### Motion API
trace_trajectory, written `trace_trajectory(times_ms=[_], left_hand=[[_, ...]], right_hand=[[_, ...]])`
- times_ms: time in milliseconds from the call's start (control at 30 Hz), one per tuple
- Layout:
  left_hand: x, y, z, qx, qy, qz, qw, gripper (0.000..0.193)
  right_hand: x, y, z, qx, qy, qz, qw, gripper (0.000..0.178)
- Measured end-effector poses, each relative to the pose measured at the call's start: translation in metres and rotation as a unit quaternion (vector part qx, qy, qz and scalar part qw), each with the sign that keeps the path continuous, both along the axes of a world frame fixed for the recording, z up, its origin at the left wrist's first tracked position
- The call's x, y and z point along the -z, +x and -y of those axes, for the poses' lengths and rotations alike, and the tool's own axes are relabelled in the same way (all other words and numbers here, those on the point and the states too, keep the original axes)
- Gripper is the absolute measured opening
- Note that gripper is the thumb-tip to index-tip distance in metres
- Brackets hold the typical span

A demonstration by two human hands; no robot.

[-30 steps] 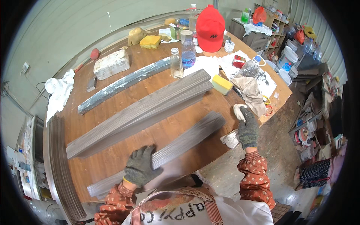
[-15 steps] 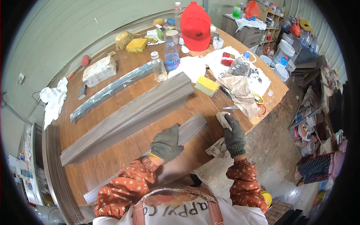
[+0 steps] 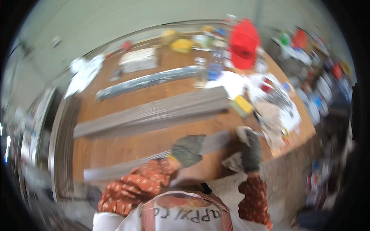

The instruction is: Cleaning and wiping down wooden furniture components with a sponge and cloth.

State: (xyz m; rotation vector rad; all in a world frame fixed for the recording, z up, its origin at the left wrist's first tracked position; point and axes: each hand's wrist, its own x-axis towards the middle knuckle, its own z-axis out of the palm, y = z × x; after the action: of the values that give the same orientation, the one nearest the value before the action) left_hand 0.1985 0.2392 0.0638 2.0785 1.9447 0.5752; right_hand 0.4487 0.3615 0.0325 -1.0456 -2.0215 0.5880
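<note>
My left hand (image 3: pixel 187 150), in a dark grey knit glove, is closed over a narrow grey wood-grain strip (image 3: pixel 216 143) near the table's front edge. The strip runs out on both sides of the hand. Just past its right end, my gloved right hand (image 3: pixel 251 154) holds a crumpled beige rag (image 3: pixel 243 134) at the fingertips. Below that hand, another stained cloth (image 3: pixel 232 162) lies at the table edge. A stack of similar strips (image 3: pixel 154 111) rests farther back, with a yellow sponge (image 3: pixel 242 106) beside its right end. Motion blur softens the fingers.
The brown table (image 3: pixel 123 154) bears a grey-smeared curved bar (image 3: pixel 146 82), a whitish block (image 3: pixel 138 60), a glass bottle (image 3: pixel 200 73) and a red cap (image 3: pixel 245 44). More strips (image 3: pixel 63 146) line its left edge. A brown cloth (image 3: pixel 269 121) and white sheets lie at the right.
The view has swung left, so the table and its things sit farther right in the picture and are blurred. Both hands keep about the same places relative to the strip.
</note>
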Motion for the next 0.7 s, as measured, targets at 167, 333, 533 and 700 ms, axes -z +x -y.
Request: trace_trajectory(times_ms=[167,333,533,700], left_hand=[[0.014,0.001,-0.005,-0.036,0.077,-0.077,0.993,0.07],[-0.004,-0.001,0.035,-0.1,0.314,0.153,0.932,0.059],[-0.008,-0.01,0.058,-0.185,0.177,0.635,0.729,0.05],[-0.036,-0.058,0.135,-0.268,0.33,0.39,0.817,0.043]], right_hand=[[-0.05,-0.026,0.016,0.004,0.04,-0.044,0.998,0.042],[-0.055,-0.075,0.011,-0.142,0.052,-0.088,0.985,0.049],[-0.074,-0.16,0.099,-0.361,-0.067,-0.099,0.925,0.058],[-0.077,-0.188,0.101,-0.433,0.056,-0.035,0.899,0.064]])
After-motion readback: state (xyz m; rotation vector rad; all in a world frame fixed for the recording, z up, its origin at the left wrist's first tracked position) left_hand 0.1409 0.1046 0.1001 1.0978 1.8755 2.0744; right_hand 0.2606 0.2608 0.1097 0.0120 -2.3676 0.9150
